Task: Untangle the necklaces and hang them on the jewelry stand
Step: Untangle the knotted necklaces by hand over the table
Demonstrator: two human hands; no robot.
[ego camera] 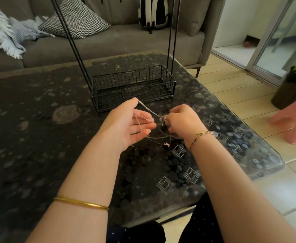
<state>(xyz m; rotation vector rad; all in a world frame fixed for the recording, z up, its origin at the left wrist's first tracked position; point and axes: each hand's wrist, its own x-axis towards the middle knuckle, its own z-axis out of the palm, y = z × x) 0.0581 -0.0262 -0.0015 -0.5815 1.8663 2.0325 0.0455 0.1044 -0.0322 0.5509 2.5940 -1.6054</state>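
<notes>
Right hand [184, 120] is pinched on the knot [163, 118] of the necklaces [150, 112], which are strung above the table [38, 120] to the spread left hand [131, 123]; loops should be eased apart, never tugged.

Soft daylight from right; edges blurred, distorted.
</notes>
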